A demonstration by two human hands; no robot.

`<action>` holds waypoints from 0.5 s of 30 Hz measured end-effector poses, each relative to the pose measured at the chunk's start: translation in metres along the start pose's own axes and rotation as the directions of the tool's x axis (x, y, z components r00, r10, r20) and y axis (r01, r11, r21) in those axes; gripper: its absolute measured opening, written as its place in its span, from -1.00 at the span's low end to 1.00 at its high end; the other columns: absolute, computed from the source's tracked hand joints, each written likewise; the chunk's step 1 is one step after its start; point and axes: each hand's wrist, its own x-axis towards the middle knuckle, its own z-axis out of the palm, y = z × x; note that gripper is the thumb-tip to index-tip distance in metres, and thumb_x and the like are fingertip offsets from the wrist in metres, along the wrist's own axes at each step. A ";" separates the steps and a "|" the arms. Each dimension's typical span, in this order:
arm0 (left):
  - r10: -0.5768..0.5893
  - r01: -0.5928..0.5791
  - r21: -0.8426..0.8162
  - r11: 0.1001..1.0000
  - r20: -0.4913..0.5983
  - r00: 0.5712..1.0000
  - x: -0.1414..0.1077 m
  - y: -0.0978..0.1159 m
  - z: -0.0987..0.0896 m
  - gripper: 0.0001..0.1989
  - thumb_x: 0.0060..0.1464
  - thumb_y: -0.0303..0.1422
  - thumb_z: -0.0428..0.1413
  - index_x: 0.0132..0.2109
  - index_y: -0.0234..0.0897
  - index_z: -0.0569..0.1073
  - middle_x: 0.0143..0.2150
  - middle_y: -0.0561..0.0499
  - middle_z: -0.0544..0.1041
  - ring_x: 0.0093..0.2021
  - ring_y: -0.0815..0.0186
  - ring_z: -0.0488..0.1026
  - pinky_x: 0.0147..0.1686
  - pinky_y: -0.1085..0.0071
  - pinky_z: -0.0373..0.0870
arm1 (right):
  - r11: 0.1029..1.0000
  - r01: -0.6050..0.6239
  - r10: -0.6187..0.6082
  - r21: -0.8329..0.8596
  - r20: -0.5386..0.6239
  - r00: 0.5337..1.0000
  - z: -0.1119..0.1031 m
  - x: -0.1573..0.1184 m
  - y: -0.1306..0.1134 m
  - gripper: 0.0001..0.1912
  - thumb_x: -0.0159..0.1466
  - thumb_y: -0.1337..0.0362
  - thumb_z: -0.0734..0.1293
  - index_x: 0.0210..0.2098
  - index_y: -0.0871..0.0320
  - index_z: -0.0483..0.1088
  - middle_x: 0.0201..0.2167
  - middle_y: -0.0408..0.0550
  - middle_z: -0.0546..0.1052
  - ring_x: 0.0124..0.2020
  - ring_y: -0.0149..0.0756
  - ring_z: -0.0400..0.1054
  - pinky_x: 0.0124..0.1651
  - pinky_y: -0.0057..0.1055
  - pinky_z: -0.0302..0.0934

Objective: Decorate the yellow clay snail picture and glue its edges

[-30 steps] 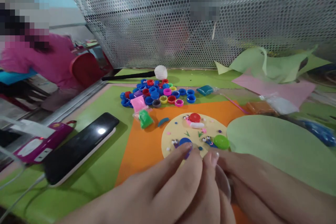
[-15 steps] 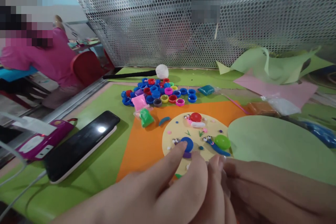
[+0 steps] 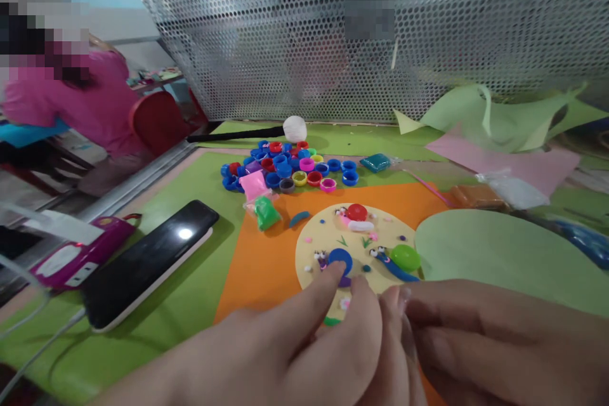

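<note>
The two hands come close together, fingers bent inward, at the near side of a cream disc (image 3: 399, 231). The left hand (image 3: 328, 336) has its forefinger stretched out, and the fingertip overlaps a blue cap (image 3: 341, 254) on the disc; whether it presses or only hangs above, I cannot tell. The right hand (image 3: 490, 323) has its fingertips beside the left fingers. Something greyish shows between them, but it is too hidden to say what it is, or if the fingers are clamped on it.

Ahead of the hands, the disc lies on an orange sheet (image 3: 252, 273). Under the blue cap is a purple body (image 3: 344, 282); farther forward are a red cap (image 3: 356, 212) and a green cap (image 3: 405, 257). To the right of the disc, beyond the right hand, is a pale green sheet (image 3: 504, 260). A phone (image 3: 147, 266) lies left of the left hand, on the desk (image 3: 185, 342).

I judge the disc light and thin, better taken by its bare rim. The purple body seems soft and easily dented; the blue cap looks stiff, perhaps smooth, so its side edge is the safer hold.
</note>
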 end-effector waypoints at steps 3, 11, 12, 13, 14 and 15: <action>0.027 -0.026 -0.027 0.999 0.033 0.999 0.000 0.002 0.003 -0.79 0.09 -0.50 -0.05 -0.16 -0.23 0.41 -0.16 0.03 0.48 -0.04 0.25 0.38 -0.15 0.36 0.48 | 0.985 -0.084 0.067 0.150 0.116 0.991 0.000 0.011 -0.011 -0.75 0.29 0.21 0.12 -0.28 0.11 0.41 -0.58 -0.19 0.36 -0.59 -0.49 0.22 -0.53 -0.56 0.13; -0.171 0.173 -0.228 0.958 0.029 0.985 -0.008 0.009 0.005 -0.76 0.06 -0.46 0.06 -0.09 -0.19 0.40 -0.12 0.05 0.48 -0.09 0.30 0.43 -0.21 0.52 0.52 | 0.782 -0.404 0.259 0.475 0.343 0.903 0.010 0.014 -0.027 -0.80 0.17 0.24 0.19 -0.26 0.15 0.36 -0.74 -0.30 0.05 -0.73 -0.52 -0.12 -0.64 -0.57 -0.12; -0.177 0.177 -0.224 0.958 0.021 0.984 -0.007 0.009 0.003 -0.77 0.05 -0.46 0.08 -0.10 -0.20 0.41 -0.12 0.06 0.49 -0.08 0.31 0.42 -0.20 0.52 0.51 | 0.780 -0.416 0.266 0.468 0.353 0.897 0.009 0.015 -0.025 -0.80 0.16 0.22 0.20 -0.28 0.15 0.36 -0.74 -0.30 0.04 -0.73 -0.53 -0.13 -0.64 -0.57 -0.11; -0.192 0.190 -0.213 0.958 0.014 0.981 -0.006 0.010 0.002 -0.78 0.03 -0.47 0.11 -0.12 -0.21 0.43 -0.12 0.07 0.49 -0.06 0.31 0.41 -0.16 0.51 0.50 | 0.780 -0.419 0.267 0.464 0.359 0.894 0.008 0.015 -0.022 -0.80 0.16 0.20 0.21 -0.30 0.16 0.36 -0.74 -0.30 0.05 -0.72 -0.53 -0.11 -0.63 -0.58 -0.10; -0.210 0.209 -0.202 0.957 0.017 0.978 -0.004 0.012 0.001 -0.79 0.01 -0.48 0.13 -0.15 -0.22 0.44 -0.12 0.07 0.48 -0.04 0.32 0.39 -0.10 0.50 0.48 | 0.785 -0.412 0.259 0.462 0.360 0.896 0.008 0.015 -0.017 -0.80 0.15 0.19 0.21 -0.31 0.16 0.36 -0.72 -0.29 0.07 -0.71 -0.53 -0.09 -0.63 -0.58 -0.09; -0.232 0.232 -0.194 0.953 0.022 0.972 -0.002 0.014 0.000 -0.82 0.00 -0.49 0.15 -0.18 -0.25 0.45 -0.12 0.08 0.48 -0.01 0.32 0.36 -0.03 0.47 0.44 | 0.794 -0.393 0.237 0.464 0.359 0.903 0.009 0.014 -0.012 -0.79 0.14 0.18 0.22 -0.32 0.17 0.36 -0.71 -0.27 0.10 -0.70 -0.53 -0.05 -0.62 -0.59 -0.07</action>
